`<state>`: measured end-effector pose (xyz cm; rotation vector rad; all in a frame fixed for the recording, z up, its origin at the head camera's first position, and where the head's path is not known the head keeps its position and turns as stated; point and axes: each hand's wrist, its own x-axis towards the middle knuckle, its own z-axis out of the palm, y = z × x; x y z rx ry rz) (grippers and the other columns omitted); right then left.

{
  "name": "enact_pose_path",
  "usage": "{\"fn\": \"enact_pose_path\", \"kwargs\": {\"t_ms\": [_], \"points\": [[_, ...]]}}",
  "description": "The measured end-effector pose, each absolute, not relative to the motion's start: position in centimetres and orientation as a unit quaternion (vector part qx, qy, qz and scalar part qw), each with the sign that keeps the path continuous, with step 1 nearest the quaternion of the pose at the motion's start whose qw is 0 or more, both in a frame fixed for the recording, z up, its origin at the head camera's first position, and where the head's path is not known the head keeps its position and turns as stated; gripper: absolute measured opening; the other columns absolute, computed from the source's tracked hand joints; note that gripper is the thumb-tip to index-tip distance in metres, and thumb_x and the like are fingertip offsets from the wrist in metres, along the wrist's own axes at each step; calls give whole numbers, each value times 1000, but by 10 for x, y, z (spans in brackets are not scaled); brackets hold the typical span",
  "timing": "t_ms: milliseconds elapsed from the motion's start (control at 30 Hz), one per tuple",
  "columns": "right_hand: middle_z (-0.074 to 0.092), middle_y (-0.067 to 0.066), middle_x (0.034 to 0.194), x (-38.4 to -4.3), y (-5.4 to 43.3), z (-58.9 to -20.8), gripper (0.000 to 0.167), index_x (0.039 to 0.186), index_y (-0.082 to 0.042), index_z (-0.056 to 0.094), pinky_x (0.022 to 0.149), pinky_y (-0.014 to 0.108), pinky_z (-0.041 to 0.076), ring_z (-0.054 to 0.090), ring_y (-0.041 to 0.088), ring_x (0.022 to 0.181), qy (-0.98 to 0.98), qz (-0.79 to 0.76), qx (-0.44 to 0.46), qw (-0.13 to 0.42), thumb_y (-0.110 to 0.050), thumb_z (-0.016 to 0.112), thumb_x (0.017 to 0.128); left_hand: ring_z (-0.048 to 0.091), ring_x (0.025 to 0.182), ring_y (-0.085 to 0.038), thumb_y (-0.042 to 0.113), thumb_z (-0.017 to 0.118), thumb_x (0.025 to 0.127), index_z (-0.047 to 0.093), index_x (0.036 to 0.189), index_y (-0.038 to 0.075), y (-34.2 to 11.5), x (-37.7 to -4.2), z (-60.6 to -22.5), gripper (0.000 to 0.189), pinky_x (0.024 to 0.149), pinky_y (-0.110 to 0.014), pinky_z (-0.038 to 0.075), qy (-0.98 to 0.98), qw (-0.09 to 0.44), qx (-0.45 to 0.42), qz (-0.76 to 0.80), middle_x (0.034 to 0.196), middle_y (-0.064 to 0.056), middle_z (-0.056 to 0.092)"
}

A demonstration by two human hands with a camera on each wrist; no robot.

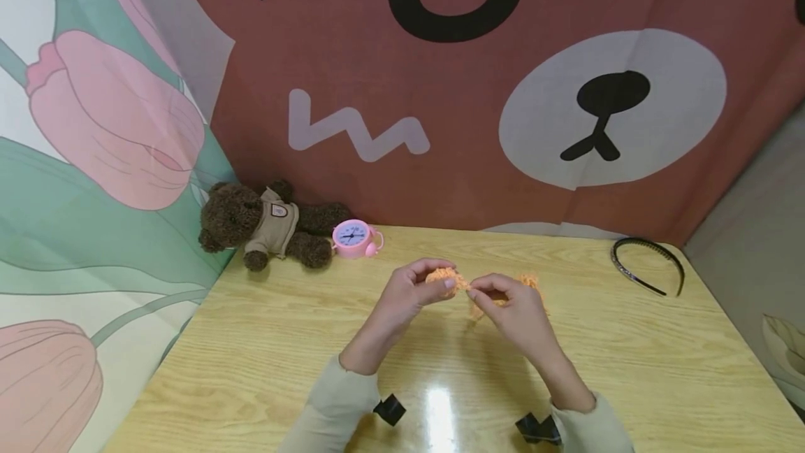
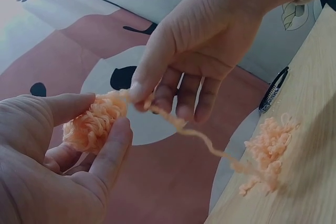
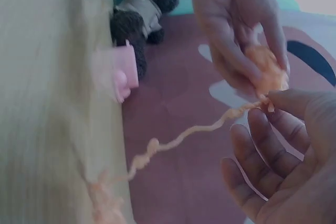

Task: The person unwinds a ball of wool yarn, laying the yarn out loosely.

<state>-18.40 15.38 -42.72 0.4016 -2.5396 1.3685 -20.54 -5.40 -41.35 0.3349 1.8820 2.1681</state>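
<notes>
A small wound ball of fuzzy orange yarn (image 2: 97,124) is gripped between the thumb and fingers of my left hand (image 1: 402,299). Close to the ball, my right hand (image 1: 518,313) pinches the yarn strand (image 3: 197,128) between thumb and forefinger, its other fingers loosely bent. From that pinch the strand sags down to a loose heap of the same yarn (image 2: 270,150) on the table. In the head view the right hand partly covers this heap.
Toward the back left, a brown teddy bear (image 1: 277,226) lies on its side next to a pink alarm clock (image 1: 353,238). A black headband (image 1: 648,268) rests at the back right of the wooden table (image 1: 251,348). Behind stands a printed bear cloth (image 1: 453,103).
</notes>
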Motion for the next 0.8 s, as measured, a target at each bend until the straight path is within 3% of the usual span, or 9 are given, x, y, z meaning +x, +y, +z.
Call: {"fn": "enact_pose_path", "kwargs": {"t_ms": [267, 500, 800], "points": [[75, 5, 94, -196, 198, -419, 22, 106, -12, 76, 66, 17, 55, 67, 2, 80, -849, 493, 51, 183, -32, 68, 99, 70, 93, -11, 10, 69, 95, 65, 130, -1, -57, -207, -412, 36, 96, -39, 60, 638, 122, 114, 752, 105, 0, 66], [70, -20, 81, -205, 247, -414, 28, 108, -13, 76, 67, 14, 47, 64, -3, 79, -826, 514, -84, 216, -37, 69, 97, 71, 92, -12, 13, 69, 96, 68, 129, 5, -62, -209, -410, 34, 95, -37, 60, 649, 106, 100, 746, 117, -5, 65], [64, -29, 71, -212, 303, -423, 15, 100, -15, 76, 61, 3, 47, 62, -13, 64, -761, 550, -219, 266, -29, 71, 96, 71, 94, -12, 11, 67, 96, 65, 132, 4, -67, -211, -409, 36, 95, -33, 59, 645, 102, 93, 752, 106, -1, 67]]}}
